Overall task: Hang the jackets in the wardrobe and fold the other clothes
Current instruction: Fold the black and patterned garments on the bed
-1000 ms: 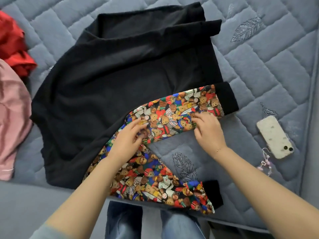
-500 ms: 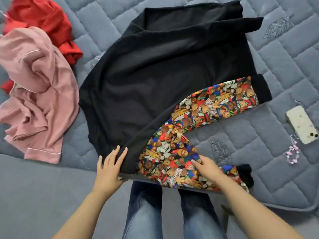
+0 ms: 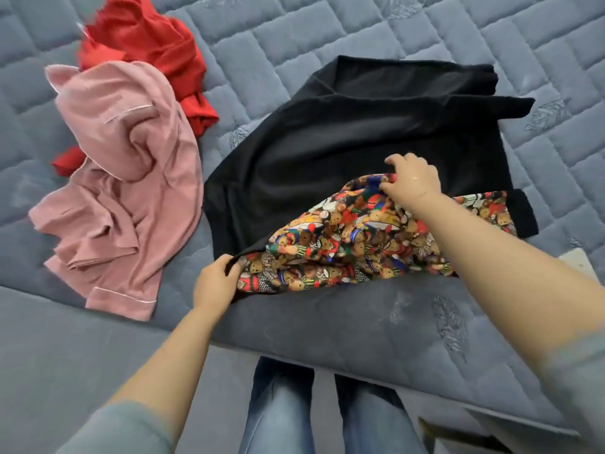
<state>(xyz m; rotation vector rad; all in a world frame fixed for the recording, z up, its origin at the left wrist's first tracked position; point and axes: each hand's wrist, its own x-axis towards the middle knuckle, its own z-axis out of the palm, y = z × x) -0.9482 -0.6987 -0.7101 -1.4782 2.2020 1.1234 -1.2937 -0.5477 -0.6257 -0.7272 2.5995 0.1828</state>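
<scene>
A bed (image 3: 360, 21) was covered by a grey-blue quilted mattress cover (image 3: 491, 34), stitched in rectangular blocks and embroidered with feather motifs (image 3: 546, 114). Its near edge (image 3: 360, 335) was seen dropping away. Even, soft light was cast across the surface.

No readable text, label, brand, number or sign shows anywhere, on the clothes by either hand or on the bedding.
</scene>
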